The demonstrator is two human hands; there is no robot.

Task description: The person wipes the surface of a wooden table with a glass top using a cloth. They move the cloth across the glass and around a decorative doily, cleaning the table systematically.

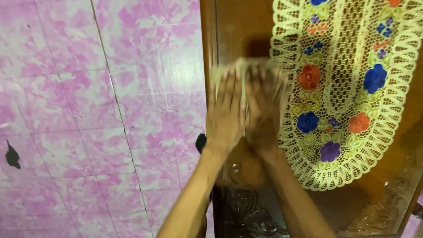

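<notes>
A pale, soft, blurry cloth is seen in the middle of the frame, a little above centre. It is pressed flat on the shiny brown wooden surface with carved swirls near the bottom of the frame. Two hands are laid on it side by side. The left hand is on the left part of the cloth, close to the wooden edge. The right hand is touching it on the right.

In both hands the grip is flat, with the fingers held straight and close together, pointing to the top of the frame. Nothing is pinched. The cloth is held down under the palms and fingers, and only its top edge and sides are seen past the fingertips. The cloth's long side runs left to right, across the fingers.

Just to the right, a yellow oval lace mat with red, blue and purple flowers is laid on the same surface. Its left edge is touched or covered by the cloth and the right hand. On the left of the frame a floor of pink and white tiles is seen.
</notes>
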